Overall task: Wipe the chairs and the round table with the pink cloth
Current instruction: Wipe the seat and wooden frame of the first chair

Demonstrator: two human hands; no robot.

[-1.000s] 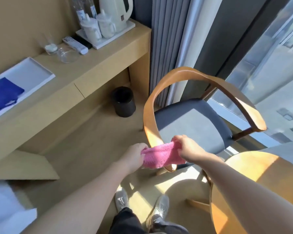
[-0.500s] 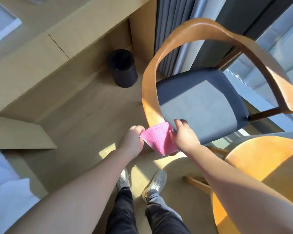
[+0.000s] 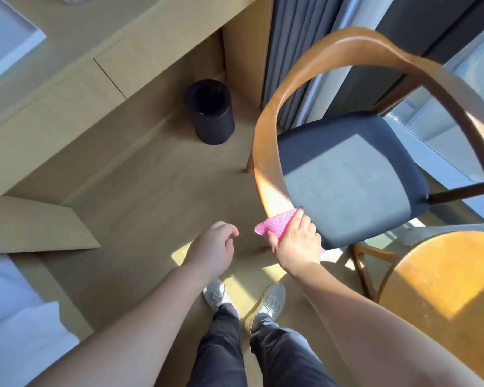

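A wooden chair (image 3: 266, 129) with a curved back rail and a dark blue seat (image 3: 347, 180) stands in front of me. My right hand (image 3: 296, 241) presses the pink cloth (image 3: 273, 225) with flat fingers against the near end of the rail, at the seat's front corner. Most of the cloth is hidden under the hand. My left hand (image 3: 217, 248) hangs in the air to the left of the cloth, fingers loosely curled, holding nothing. The round wooden table (image 3: 444, 289) shows at the lower right, partly in sunlight.
A black waste bin (image 3: 211, 111) stands on the floor under the long wooden desk (image 3: 67, 88). Grey curtains (image 3: 299, 51) and a window lie behind the chair. White bedding (image 3: 9, 317) fills the lower left. My feet (image 3: 246, 298) are just before the chair.
My left hand has let go of the cloth and drawn back to the left. The right hand alone now presses the cloth on the chair rail. The view has tilted further down.
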